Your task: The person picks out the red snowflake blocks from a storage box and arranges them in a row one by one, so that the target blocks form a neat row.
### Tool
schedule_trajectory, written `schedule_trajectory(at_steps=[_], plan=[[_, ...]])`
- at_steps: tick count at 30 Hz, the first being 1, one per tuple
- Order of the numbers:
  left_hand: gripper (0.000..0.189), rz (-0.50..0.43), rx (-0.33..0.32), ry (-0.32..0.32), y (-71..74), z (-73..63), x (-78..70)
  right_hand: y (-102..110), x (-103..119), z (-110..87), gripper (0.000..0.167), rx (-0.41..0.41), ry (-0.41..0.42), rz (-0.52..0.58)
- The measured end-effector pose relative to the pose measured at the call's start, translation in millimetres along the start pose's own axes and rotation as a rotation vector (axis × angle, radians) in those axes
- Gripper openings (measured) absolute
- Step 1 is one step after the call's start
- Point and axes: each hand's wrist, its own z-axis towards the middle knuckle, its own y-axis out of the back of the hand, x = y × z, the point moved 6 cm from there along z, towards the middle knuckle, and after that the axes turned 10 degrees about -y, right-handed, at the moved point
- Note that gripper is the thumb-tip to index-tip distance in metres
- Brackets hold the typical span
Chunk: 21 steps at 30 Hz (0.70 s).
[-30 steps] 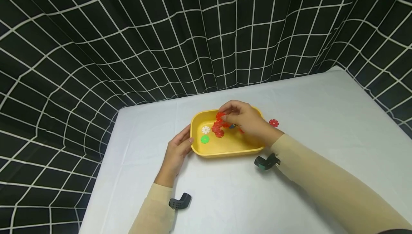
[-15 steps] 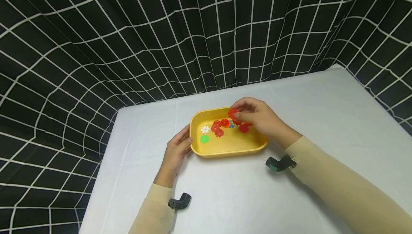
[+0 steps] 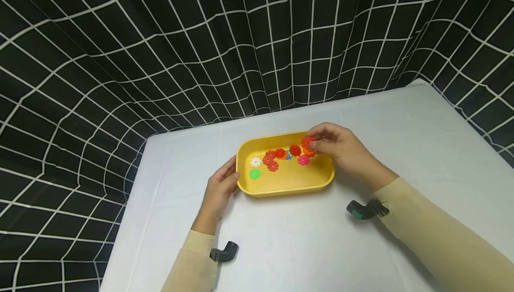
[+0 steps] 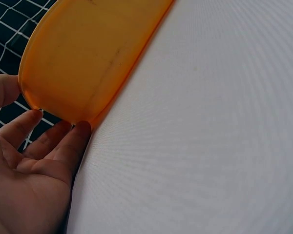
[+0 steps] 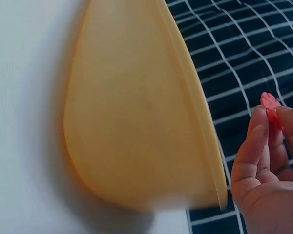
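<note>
A yellow plastic tray (image 3: pixel 289 184) stands on the table, holding several notched plastic discs. My left hand (image 3: pixel 218 189) grips its left end, thumb at the rim; in the left wrist view the fingertips (image 4: pixel 81 127) meet the end wall. Over the tray's back right corner, my right hand (image 3: pixel 341 147) pinches a red snowflake disc (image 3: pixel 308 143) between thumb and fingers, also visible in the right wrist view. Inside the tray lie a white disc (image 3: pixel 255 162), a green disc (image 3: pixel 254 173), a pink disc (image 3: pixel 303 160) and a row of red discs (image 3: pixel 273 166) with a little blue and orange among them.
A white cloth covers the table (image 3: pixel 281 243). Behind and beside it hangs a black curtain (image 3: pixel 277 55) with a white grid. A dark wrist device (image 3: pixel 225 252) sits by the left sleeve, another device (image 3: pixel 366 210) by the right.
My right hand has moved right along the tray's back side with a red disc, uncovering more discs. The loose red disc seen right of the tray is now out of sight. My left hand stays put.
</note>
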Motion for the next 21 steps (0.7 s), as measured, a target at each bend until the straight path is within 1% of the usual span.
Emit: schedule_trajectory(at_steps=[4,9,11,17,21], plan=[[0.056,-0.009,0.002,-0.004,0.4,0.0,0.9,18,-8,-2.4,0.033,-0.056,-0.02,-0.03],[0.055,-0.005,0.004,-0.004,0.6,0.0,0.8,38,-19,-3.6,0.035,-0.108,-0.025,-0.014],[0.055,0.001,0.003,-0.004,0.8,0.0,0.6,45,-25,-3.1,0.036,-0.122,-0.025,0.002],[0.055,0.004,0.004,-0.007,1.1,0.4,1.5,61,-42,-2.7,0.04,-0.182,-0.047,-0.03],[0.054,-0.001,0.001,-0.007,0.9,0.6,1.9,69,-56,-3.3,0.04,-0.217,-0.059,-0.04]])
